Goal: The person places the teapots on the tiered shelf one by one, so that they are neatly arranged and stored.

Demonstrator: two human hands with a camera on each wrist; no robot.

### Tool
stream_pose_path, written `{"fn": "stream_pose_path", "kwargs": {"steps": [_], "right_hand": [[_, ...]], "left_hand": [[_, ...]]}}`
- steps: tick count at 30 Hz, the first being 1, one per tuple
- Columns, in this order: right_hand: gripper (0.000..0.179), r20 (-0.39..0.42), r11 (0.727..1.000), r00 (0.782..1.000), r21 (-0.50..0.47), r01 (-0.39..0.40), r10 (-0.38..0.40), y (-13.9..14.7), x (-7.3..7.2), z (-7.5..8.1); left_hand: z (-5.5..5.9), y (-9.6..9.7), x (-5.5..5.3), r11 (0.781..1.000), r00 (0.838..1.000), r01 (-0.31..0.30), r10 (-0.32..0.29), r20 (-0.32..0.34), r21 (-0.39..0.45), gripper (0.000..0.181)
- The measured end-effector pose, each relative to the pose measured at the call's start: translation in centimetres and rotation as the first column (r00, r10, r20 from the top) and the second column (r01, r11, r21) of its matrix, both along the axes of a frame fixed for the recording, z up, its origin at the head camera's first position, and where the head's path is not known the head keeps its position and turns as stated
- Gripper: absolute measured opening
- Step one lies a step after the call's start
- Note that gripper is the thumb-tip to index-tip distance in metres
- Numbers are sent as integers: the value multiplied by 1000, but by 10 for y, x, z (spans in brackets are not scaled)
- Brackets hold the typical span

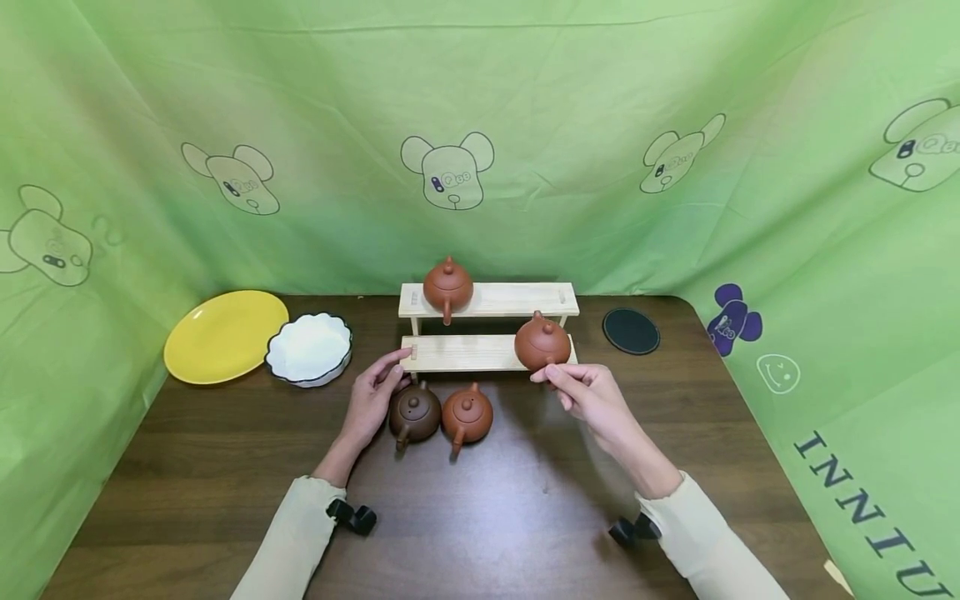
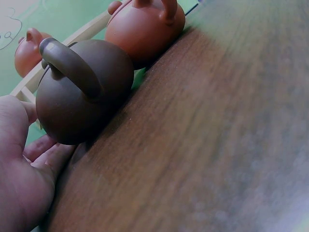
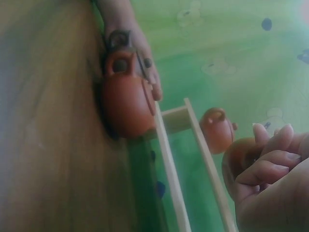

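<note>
Green cloth (image 1: 570,217) printed with bear heads hangs behind and beside the dark wood-grain desk (image 1: 480,525). Near its far edge, at the middle, stands a pale wooden two-step rack (image 1: 465,353). One round reddish-brown clay teapot (image 1: 448,290) sits toward the left end of the upper step.

At the right end of the lower step is the teapot being handled, another reddish-brown clay pot with a knobbed lid (image 1: 542,340). The right hand (image 1: 591,398) pinches it by the near side, apparently at the handle; whether its base touches the wood I cannot tell. The left hand (image 1: 367,406) reaches its fingers to the lower step's left end, seemingly steadying it; whether the thumb closes on the edge is unclear.

On the desk before the rack's left half stand a dark brown clay teapot (image 1: 415,410) and a third reddish-brown one (image 1: 468,415), side by side. A yellow oval plate (image 1: 225,337) and a white scalloped bowl (image 1: 309,346) lie toward the far left corner, a black round coaster (image 1: 631,331) toward the far right.

Setting the pot on the lower step looks like the step in hand; the next move calls for a level base, then a gentle release.
</note>
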State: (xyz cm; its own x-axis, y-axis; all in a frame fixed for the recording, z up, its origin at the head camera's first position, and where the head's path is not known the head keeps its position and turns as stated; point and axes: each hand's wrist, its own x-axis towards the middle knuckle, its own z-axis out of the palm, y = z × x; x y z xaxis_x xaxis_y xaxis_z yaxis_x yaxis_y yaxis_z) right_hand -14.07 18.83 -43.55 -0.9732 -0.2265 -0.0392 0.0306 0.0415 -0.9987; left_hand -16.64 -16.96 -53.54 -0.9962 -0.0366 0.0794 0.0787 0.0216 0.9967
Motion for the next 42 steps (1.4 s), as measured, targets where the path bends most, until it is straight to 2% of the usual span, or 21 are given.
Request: {"fn": "stream_pose_path", "kwargs": {"steps": [13,20,28,38,42], "right_hand": [[28,-36,994,996,-76,80,-82,-13,-34,5],[25,-80,993,991,-46,105,-109,-15,-47,5],[25,-99,992,987,-34,123,-126,-17,-61,-1],[38,-142,990,980,-10,138,-138,-22,-72,-1],[40,-124,991,983,-2,137,-136,-23,-77,-1]], "left_hand": [[0,-1,1,1000,1000,10,-10,-1,1,35],[0,0,0,1000,1000,12,-12,-1,5,35],[-2,-1,-1,1000,1000,15,-15,-9,4,35],[-2,-1,-1,1000,1000,7,-7,4,6,35],[-1,-1,0,1000,1000,6,-6,2,8,35]]}}
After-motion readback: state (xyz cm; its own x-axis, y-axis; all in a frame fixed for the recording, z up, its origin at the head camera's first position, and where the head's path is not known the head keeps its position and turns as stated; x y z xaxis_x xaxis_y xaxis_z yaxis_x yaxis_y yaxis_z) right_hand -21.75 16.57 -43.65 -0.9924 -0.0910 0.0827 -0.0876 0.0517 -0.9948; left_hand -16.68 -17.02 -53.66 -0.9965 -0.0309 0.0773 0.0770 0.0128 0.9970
